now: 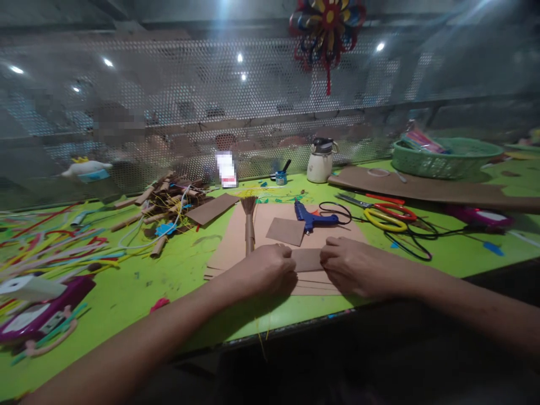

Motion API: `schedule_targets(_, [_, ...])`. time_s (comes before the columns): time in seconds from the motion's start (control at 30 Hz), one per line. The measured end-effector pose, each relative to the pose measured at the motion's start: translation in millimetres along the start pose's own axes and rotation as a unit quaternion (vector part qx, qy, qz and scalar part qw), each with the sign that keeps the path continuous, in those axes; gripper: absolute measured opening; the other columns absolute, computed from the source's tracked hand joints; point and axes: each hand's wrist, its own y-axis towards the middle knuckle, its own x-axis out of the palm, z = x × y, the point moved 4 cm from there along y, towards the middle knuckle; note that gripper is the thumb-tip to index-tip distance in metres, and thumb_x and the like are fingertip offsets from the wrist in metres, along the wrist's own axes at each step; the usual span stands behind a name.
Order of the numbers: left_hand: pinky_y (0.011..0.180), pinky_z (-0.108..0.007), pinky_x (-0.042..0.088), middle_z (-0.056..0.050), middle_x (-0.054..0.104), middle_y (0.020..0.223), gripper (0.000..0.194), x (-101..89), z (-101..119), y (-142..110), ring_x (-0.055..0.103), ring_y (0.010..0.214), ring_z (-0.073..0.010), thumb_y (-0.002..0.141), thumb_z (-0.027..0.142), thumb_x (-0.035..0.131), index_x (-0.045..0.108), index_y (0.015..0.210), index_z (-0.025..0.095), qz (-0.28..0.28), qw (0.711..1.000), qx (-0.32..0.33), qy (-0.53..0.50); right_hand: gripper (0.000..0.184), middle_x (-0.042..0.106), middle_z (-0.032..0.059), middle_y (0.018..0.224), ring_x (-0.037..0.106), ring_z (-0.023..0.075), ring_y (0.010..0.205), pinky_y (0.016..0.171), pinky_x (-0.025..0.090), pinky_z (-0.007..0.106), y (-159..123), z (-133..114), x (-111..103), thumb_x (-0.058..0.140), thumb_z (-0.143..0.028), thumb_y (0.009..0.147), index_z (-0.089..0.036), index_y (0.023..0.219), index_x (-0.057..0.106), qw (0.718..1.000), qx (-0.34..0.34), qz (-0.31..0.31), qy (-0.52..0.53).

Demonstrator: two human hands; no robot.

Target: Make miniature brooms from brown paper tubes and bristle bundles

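Both my hands grip a small brown cardboard piece [307, 260] over a stack of brown cardboard sheets [230, 242] on the green table. My left hand [265, 270] holds its left end, and my right hand [352, 265] holds its right end. A rolled paper stick with a frayed brush tip [249, 222] rises just above my left hand. Another small cardboard square [286, 231] lies on the stack beyond my hands. A blue glue gun [311, 216] rests behind it.
Yellow and red scissors [386, 216] and black cables lie to the right. A white jar [320, 161] and green basket [445, 157] stand at the back. Rolled paper sticks [164, 205] and coloured pipe cleaners [50, 247] crowd the left. A perforated metal screen closes the back.
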Motion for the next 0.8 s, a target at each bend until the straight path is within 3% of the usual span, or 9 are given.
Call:
schedule_targets(0.17, [0.056, -0.028, 0.041, -0.008, 0.056, 0.059, 0.018, 1.8, 4.7, 14.8, 0.05, 0.056, -0.0143, 0.073, 0.015, 0.049, 0.06, 0.06, 0.012, -0.037, 0.998, 0.014, 0.044, 0.025, 0.059, 0.0068, 0.06, 0.043, 0.0173, 0.064, 0.07, 0.029, 0.037, 23.0, -3.2, 6.5, 0.046, -0.017, 0.082, -0.015, 0.064, 0.064, 0.997, -0.002, -0.01, -0.073])
schedule_targets(0.3, [0.054, -0.026, 0.04, -0.008, 0.057, 0.062, 0.017, -3.8, 8.3, 14.9, 0.049, 0.055, -0.0135, 0.073, 0.015, 0.049, 0.061, 0.061, 0.011, -0.052, 0.997, 0.006, 0.057, 0.025, 0.06, 0.007, 0.061, 0.044, 0.0168, 0.064, 0.065, 0.029, 0.034, 22.9, -3.0, 10.0, 0.047, -0.017, 0.082, -0.014, 0.063, 0.063, 0.999, 0.012, 0.001, -0.049])
schedule_targets(0.4, [0.052, -0.025, 0.037, -0.007, 0.057, 0.066, 0.017, -17.2, 8.7, 13.4, 0.047, 0.054, -0.0127, 0.076, 0.014, 0.048, 0.062, 0.065, 0.012, -0.051, 0.997, 0.005, 0.058, 0.022, 0.06, 0.0072, 0.066, 0.047, 0.0172, 0.068, 0.063, 0.032, 0.03, 15.9, 3.0, -1.3, 0.048, -0.017, 0.082, -0.014, 0.067, 0.063, 0.997, 0.064, 0.034, 0.019])
schedule_targets(0.5, [0.054, -0.024, 0.035, -0.006, 0.058, 0.071, 0.019, -42.4, 12.3, 12.3, 0.048, 0.059, -0.0124, 0.08, 0.011, 0.045, 0.061, 0.069, 0.013, -0.048, 0.998, 0.005, 0.032, 0.019, 0.061, 0.0067, 0.074, 0.051, 0.0157, 0.071, 0.063, 0.035, 0.026, 6.6, 9.2, -23.6, 0.047, -0.016, 0.084, -0.013, 0.078, 0.065, 0.981, 0.117, 0.077, 0.132])
schedule_targets(0.63, [0.056, -0.02, 0.036, -0.002, 0.061, 0.07, 0.018, -65.4, 14.0, 14.1, 0.05, 0.061, -0.0096, 0.079, 0.01, 0.046, 0.064, 0.076, 0.014, -0.132, 0.982, -0.037, -0.129, 0.019, 0.061, 0.0025, 0.072, 0.053, 0.012, 0.067, 0.064, 0.038, 0.023, 0.5, 12.9, -48.6, 0.047, -0.019, 0.086, -0.015, 0.078, 0.064, 0.952, 0.119, 0.055, 0.277])
schedule_targets(0.7, [0.056, -0.018, 0.036, -0.001, 0.062, 0.068, 0.018, -63.0, 8.9, 17.2, 0.05, 0.06, -0.0085, 0.08, 0.012, 0.047, 0.065, 0.078, 0.013, -0.165, 0.966, -0.058, -0.192, 0.019, 0.061, 0.0014, 0.07, 0.053, 0.0117, 0.066, 0.064, 0.038, 0.022, 2.5, 17.9, -48.6, 0.049, -0.02, 0.085, -0.015, 0.076, 0.064, 0.939, 0.122, 0.023, 0.32])
schedule_targets(0.8, [0.056, -0.018, 0.036, -0.001, 0.062, 0.067, 0.019, -41.6, -5.4, 22.3, 0.05, 0.06, -0.0087, 0.079, 0.015, 0.049, 0.067, 0.078, 0.011, -0.181, 0.954, -0.076, -0.228, 0.02, 0.061, 0.0019, 0.07, 0.054, 0.0126, 0.067, 0.063, 0.04, 0.022, 9.9, 29.6, -29.3, 0.05, -0.022, 0.084, -0.013, 0.075, 0.064, 0.923, 0.133, -0.024, 0.36])
